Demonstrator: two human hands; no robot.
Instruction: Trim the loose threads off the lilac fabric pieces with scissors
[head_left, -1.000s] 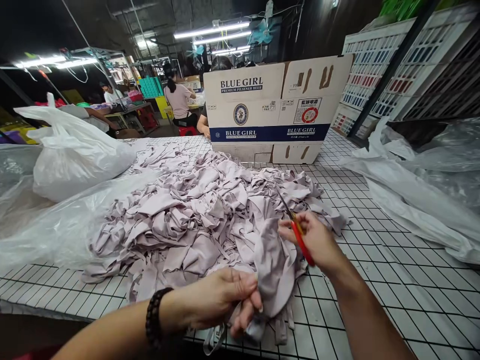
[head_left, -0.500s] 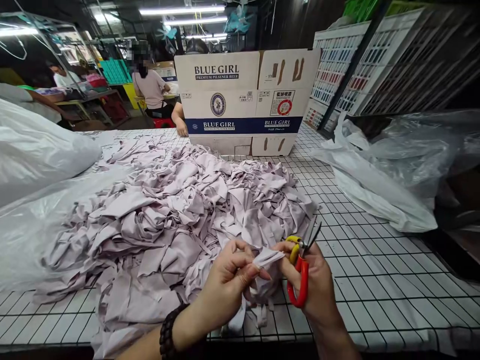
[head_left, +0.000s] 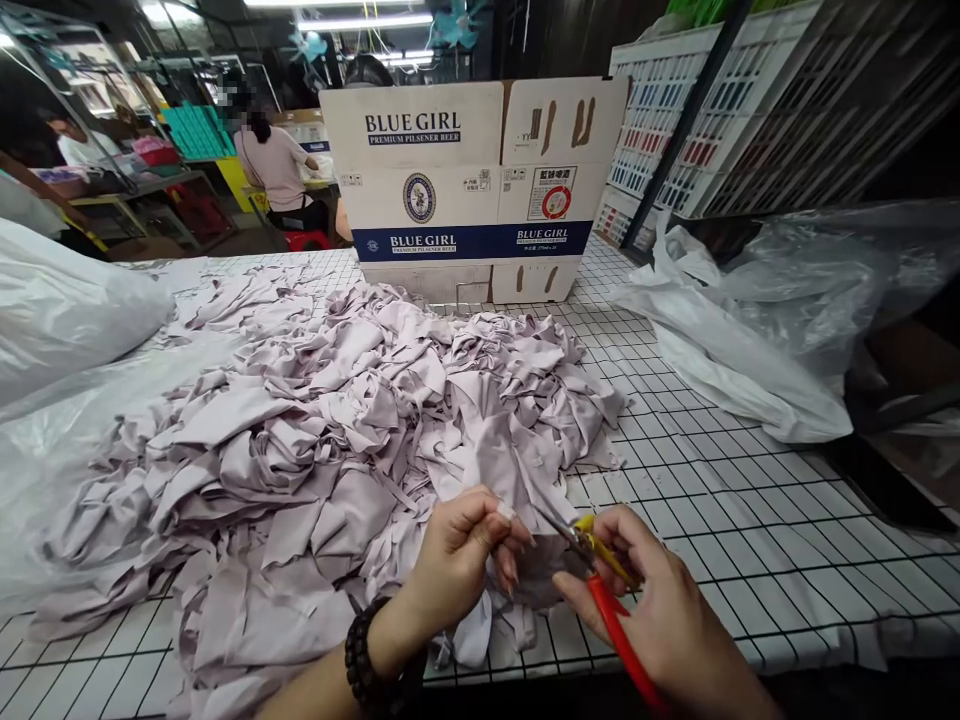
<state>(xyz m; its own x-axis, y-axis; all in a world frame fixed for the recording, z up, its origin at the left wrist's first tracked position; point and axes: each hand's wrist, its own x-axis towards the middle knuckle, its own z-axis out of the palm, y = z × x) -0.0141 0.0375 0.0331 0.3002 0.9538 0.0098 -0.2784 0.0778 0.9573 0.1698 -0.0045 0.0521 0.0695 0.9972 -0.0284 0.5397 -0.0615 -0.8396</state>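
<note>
My left hand (head_left: 469,545), with a dark beaded bracelet (head_left: 367,655) at its wrist, pinches an edge of pale lilac fabric. My right hand (head_left: 652,595) grips scissors (head_left: 592,565) with one red and one yellow handle. Their blades point up and left, towards the cloth by my left fingertips; whether they touch it I cannot tell. A large heap of lilac fabric pieces (head_left: 360,420) lies in front of both hands, and some of it hangs beneath my left hand.
A flattened white-and-blue beer carton (head_left: 465,180) stands upright behind the heap. Clear plastic bags lie at left (head_left: 75,310) and right (head_left: 750,340) on the grid-patterned table (head_left: 712,520). White crates (head_left: 690,140) are stacked at back right. A seated person (head_left: 274,165) is further back.
The scissors have turned in my right hand from pointing up to pointing left at the cloth. My right hand has let go of the fabric. The camera view has shifted slightly.
</note>
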